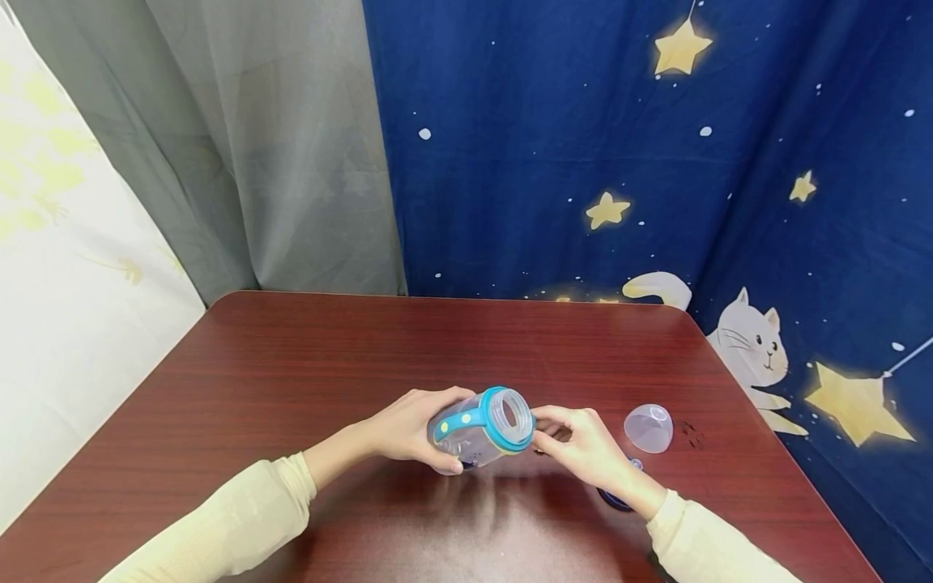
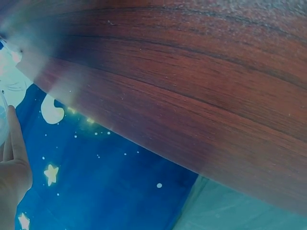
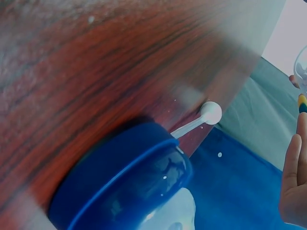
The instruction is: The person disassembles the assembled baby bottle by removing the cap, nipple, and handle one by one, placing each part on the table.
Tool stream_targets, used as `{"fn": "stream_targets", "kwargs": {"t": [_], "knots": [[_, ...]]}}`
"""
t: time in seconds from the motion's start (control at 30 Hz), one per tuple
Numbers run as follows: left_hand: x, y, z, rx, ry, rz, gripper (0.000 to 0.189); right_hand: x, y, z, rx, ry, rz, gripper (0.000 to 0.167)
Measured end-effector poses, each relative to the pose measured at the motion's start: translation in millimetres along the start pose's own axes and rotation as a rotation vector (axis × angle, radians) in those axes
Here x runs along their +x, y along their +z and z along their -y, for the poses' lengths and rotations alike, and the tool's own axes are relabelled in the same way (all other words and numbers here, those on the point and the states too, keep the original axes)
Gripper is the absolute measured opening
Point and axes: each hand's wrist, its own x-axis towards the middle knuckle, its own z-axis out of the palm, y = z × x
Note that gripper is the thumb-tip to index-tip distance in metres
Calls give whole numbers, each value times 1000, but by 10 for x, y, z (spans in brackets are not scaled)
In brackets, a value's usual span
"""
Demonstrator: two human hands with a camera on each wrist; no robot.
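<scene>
Bottle (image 1: 483, 437): one, clear with a blue collar (image 1: 512, 443), in the grasp of the left hand (image 1: 415, 427) and between both hands; it is tilted, its uncovered mouth turned toward the right hand (image 1: 583, 445) and the camera.
Bottle handle (image 1: 464, 419): one plainly seen, a blue strap just beside the left fingers, with two pale dots showing.
Left hand: one, wrapped round the bottle's body, thumb on the near side and fingers on the far side.
Right hand: one, fingers curled, thumb and forefinger pinching the blue edge on that side of the bottle.
Clear dome: one cap (image 1: 649, 429), resting on the table beyond the right hand and to its right, well apart from the bottle.
Blue lid (image 3: 120, 177): one, on the table under the right wrist, partly hidden in the head view; one pale stem (image 3: 192, 125) with a round end shows beside it.
Dark specks (image 1: 692, 435): several, just right of the clear cap; too small to count.
Sleeves (image 1: 251, 510): two, pale, one behind each hand.
Table (image 1: 408, 340): one, reddish brown, beneath both hands.
Curtain cat (image 1: 754, 340): one, printed on blue cloth (image 1: 510, 162), beyond the right hand.
</scene>
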Motion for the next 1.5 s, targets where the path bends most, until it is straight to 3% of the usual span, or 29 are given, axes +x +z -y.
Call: {"fn": "stream_targets", "kwargs": {"t": [0.2,0.57,1.03,1.5], "knots": [[-13,13,-4,8,-8,-3,73,11,-61,202,-28,-35,-12,17],[-28,22,-8,5,-40,11,71,17,-163,225,-99,-90,-82,20],[-47,37,1,22,-47,-6,73,8,-350,299,-162,-55,-130,24],[-47,38,-1,42,-39,-1,72,30,-512,398,-231,-83,-164,26]]}}
